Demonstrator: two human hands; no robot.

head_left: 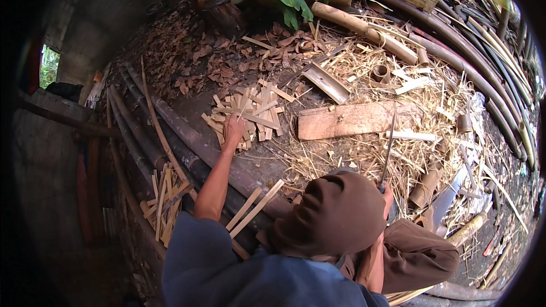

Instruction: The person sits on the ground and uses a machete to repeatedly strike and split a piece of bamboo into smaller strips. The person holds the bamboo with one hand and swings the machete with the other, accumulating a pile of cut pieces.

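My left arm reaches out to a loose pile of short, pale bamboo slats (263, 118) on the ground. There my left hand (234, 131) pinches a thin bamboo slat (243, 106) at the pile's near left side; its fingertips are small in view. Close to my right knee, my right hand (388, 198) is closed round the handle of a long-bladed knife (389, 150). The narrow blade points up and away, its tip over the right part of a flat wooden board (352, 120). A brown head covering partly hides the right wrist and forearm.
Bamboo shavings (364, 162) surround the board. A handsaw (449, 199) and cut bamboo tubes (426, 185) lie at right. Dark bamboo poles (187, 128) run along the left, beside another slat bundle (165, 202). A split bamboo piece (327, 82) lies beyond the board, dry leaves (199, 51) farther back.
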